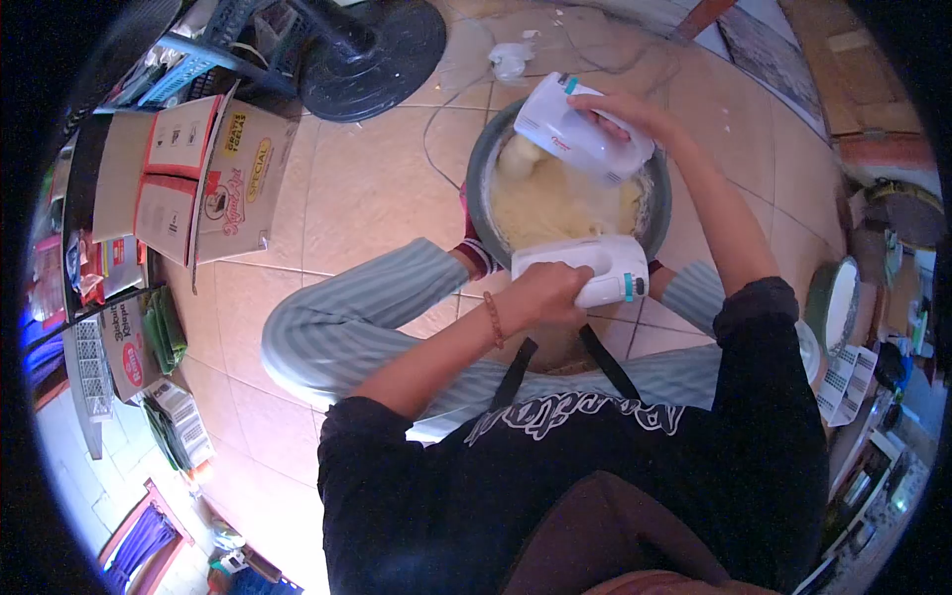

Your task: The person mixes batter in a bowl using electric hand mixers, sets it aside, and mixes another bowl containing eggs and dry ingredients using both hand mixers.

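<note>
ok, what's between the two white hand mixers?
Pale yellow mixture in the grey bowl; the head view shows it.

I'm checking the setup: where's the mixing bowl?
In the head view, the bowl sits upper-centre, slightly right, between the person's legs, a white mixer across its near rim and a second mixer over its far side.

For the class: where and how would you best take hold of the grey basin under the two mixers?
Probably grip the basin by its rim, coming from the left and right sides together. It is round and open-topped, and its rim shows on both sides, while the far mixer and near mixer cover parts of its far and near edges. Two opposite holds should keep it level.
</note>
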Available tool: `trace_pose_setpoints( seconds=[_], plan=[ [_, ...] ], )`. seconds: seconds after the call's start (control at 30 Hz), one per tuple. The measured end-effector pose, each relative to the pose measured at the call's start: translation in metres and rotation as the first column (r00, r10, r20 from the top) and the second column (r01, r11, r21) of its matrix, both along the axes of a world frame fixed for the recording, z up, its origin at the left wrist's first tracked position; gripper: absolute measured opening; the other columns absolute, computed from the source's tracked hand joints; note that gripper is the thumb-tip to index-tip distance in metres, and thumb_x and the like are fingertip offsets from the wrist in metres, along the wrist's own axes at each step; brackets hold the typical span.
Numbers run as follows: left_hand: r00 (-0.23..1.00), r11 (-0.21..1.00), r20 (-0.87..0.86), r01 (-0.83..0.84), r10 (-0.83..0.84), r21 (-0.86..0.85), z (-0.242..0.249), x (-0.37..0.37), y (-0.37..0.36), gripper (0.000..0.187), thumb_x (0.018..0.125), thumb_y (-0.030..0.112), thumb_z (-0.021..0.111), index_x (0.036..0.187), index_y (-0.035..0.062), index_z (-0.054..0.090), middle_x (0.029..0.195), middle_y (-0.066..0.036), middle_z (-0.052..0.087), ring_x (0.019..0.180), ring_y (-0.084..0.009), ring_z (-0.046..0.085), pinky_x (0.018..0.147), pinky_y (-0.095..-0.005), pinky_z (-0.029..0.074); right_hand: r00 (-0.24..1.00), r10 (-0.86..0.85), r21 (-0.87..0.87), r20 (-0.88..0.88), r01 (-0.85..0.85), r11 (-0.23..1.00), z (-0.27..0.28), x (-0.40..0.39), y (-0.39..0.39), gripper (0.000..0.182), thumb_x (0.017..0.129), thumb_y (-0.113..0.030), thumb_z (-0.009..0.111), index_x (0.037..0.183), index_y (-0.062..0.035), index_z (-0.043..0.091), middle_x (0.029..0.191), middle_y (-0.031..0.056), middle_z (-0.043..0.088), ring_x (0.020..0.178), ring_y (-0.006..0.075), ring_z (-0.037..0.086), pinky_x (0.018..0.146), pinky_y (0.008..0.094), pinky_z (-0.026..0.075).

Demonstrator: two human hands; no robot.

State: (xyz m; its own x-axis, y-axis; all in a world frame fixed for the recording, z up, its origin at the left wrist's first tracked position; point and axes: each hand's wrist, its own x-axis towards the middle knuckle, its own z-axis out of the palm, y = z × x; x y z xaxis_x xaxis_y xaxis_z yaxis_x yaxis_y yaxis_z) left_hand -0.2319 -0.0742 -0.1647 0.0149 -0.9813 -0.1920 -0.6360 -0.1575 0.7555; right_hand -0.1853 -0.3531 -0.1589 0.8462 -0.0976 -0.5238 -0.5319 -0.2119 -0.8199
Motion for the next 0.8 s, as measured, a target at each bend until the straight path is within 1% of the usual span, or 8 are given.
trace_pose_setpoints(
  seconds=[0.1, 0.17, 0.27, 0.43, 0.57, 0.67, 0.77, 0.8],
  plan=[
    [0.998, 0.995, -0.037, 0.059, -0.056, 0.080, 0.002, -0.001, -0.004, 0.042, 0.069, 0.025, 0.064, 0.102, 0.0034, 0.051, 0.077, -0.020, 0.061, 0.075, -0.0391, 0.060, 0.065, -0.0473, 0.047, 0.986, 0.139, 0.062, -0.089, -0.134, 0.989, 0.002, 0.025, 0.001, 0.041, 0.077, -0.048, 0.063, 0.066, -0.0105, 0.051, 0.044, -0.0042, 0.042, 0.032, 0.0050, 0.036, 0.032, 0.0196, 0.027],
    [0.997, 0.997, -0.063, 0.055, -0.052, 0.060, 0.003, -0.001, -0.003, 0.041, 0.069, 0.024, 0.064, 0.103, 0.0032, 0.050, 0.075, -0.020, 0.061, 0.074, -0.0392, 0.060, 0.065, -0.0476, 0.047, 0.960, 0.220, 0.101, -0.172, -0.205, 0.973, 0.004, 0.039, 0.007, 0.041, 0.076, -0.048, 0.064, 0.068, -0.0100, 0.052, 0.044, -0.0047, 0.041, 0.032, 0.0045, 0.035, 0.032, 0.0194, 0.027],
    [0.995, 0.997, -0.092, 0.045, -0.040, 0.057, 0.002, -0.003, -0.003, 0.042, 0.071, 0.023, 0.064, 0.104, 0.0028, 0.049, 0.075, -0.021, 0.060, 0.074, -0.0396, 0.059, 0.065, -0.0481, 0.047, 0.893, 0.445, 0.016, -0.064, -0.445, 0.895, 0.019, 0.054, 0.023, 0.042, 0.075, -0.049, 0.065, 0.071, -0.0087, 0.055, 0.046, -0.0032, 0.043, 0.035, 0.0041, 0.039, 0.033, 0.0188, 0.027],
    [0.989, 1.000, -0.147, 0.023, -0.021, 0.014, -0.001, -0.006, -0.001, 0.045, 0.072, 0.023, 0.063, 0.107, 0.0016, 0.046, 0.077, -0.022, 0.060, 0.076, -0.0408, 0.059, 0.066, -0.0485, 0.046, 0.730, 0.657, -0.024, -0.186, -0.672, 0.740, -0.004, 0.081, 0.042, 0.041, 0.073, -0.049, 0.066, 0.073, -0.0085, 0.058, 0.055, -0.0011, 0.050, 0.044, 0.0062, 0.046, 0.037, 0.0223, 0.033],
    [0.984, 1.000, -0.176, 0.019, -0.017, 0.010, 0.001, -0.007, 0.000, 0.049, 0.071, 0.022, 0.064, 0.110, 0.0005, 0.045, 0.078, -0.024, 0.060, 0.077, -0.0413, 0.059, 0.068, -0.0486, 0.046, 0.550, 0.790, -0.063, -0.269, -0.829, 0.556, 0.008, 0.090, 0.069, 0.037, 0.072, -0.046, 0.068, 0.071, -0.0093, 0.059, 0.057, -0.0012, 0.052, 0.047, 0.0085, 0.049, 0.040, 0.0252, 0.037],
    [0.983, 1.000, -0.185, 0.019, -0.016, 0.012, -0.001, -0.010, -0.001, 0.053, 0.070, 0.022, 0.065, 0.114, 0.0001, 0.044, 0.078, -0.024, 0.060, 0.076, -0.0415, 0.059, 0.068, -0.0489, 0.046, 0.458, 0.825, -0.005, -0.330, -0.875, 0.484, 0.009, 0.087, 0.088, 0.036, 0.071, -0.044, 0.069, 0.068, -0.0094, 0.060, 0.055, -0.0005, 0.052, 0.046, 0.0098, 0.050, 0.040, 0.0251, 0.038],
    [0.982, 1.000, -0.190, -0.004, 0.002, -0.008, -0.005, -0.011, 0.001, 0.055, 0.070, 0.023, 0.065, 0.116, 0.0000, 0.044, 0.077, -0.025, 0.060, 0.075, -0.0414, 0.059, 0.068, -0.0492, 0.046, 0.417, 0.846, 0.056, -0.333, -0.887, 0.459, 0.015, 0.078, 0.102, 0.036, 0.071, -0.044, 0.068, 0.069, -0.0089, 0.061, 0.053, 0.0003, 0.052, 0.044, 0.0104, 0.049, 0.039, 0.0256, 0.038],
    [0.982, 1.000, -0.191, -0.015, 0.011, -0.019, -0.004, -0.011, 0.001, 0.056, 0.070, 0.024, 0.065, 0.116, 0.0001, 0.044, 0.076, -0.025, 0.060, 0.075, -0.0414, 0.059, 0.068, -0.0493, 0.046, 0.418, 0.839, 0.052, -0.349, -0.885, 0.463, 0.020, 0.074, 0.104, 0.036, 0.071, -0.043, 0.069, 0.068, -0.0085, 0.061, 0.053, 0.0005, 0.052, 0.043, 0.0105, 0.049, 0.039, 0.0255, 0.038]
  ],
)
